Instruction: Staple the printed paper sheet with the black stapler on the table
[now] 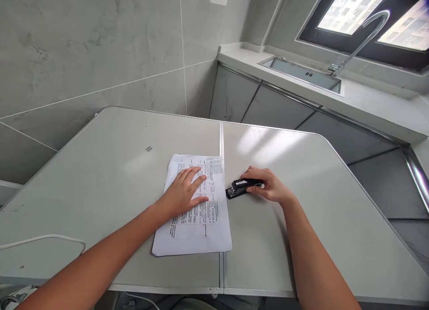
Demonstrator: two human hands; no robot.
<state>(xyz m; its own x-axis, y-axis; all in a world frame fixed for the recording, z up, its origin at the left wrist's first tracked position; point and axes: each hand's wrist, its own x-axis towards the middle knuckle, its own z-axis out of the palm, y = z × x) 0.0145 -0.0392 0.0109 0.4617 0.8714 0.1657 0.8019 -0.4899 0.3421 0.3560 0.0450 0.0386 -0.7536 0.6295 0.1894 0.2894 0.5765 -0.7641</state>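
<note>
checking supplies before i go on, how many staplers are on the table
1. A black stapler lies on the table just right of the printed paper stack, under the right hand. The left hand rests flat on the paper. None other shows.

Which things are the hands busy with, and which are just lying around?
In use: printed paper under the flat left hand; black stapler gripped by the right hand.

Lying about: white cable on the table; sink and tap behind.

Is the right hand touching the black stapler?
Touching. The head view shows the right hand wrapped around the rear of the stapler, fingers over its top.
</note>
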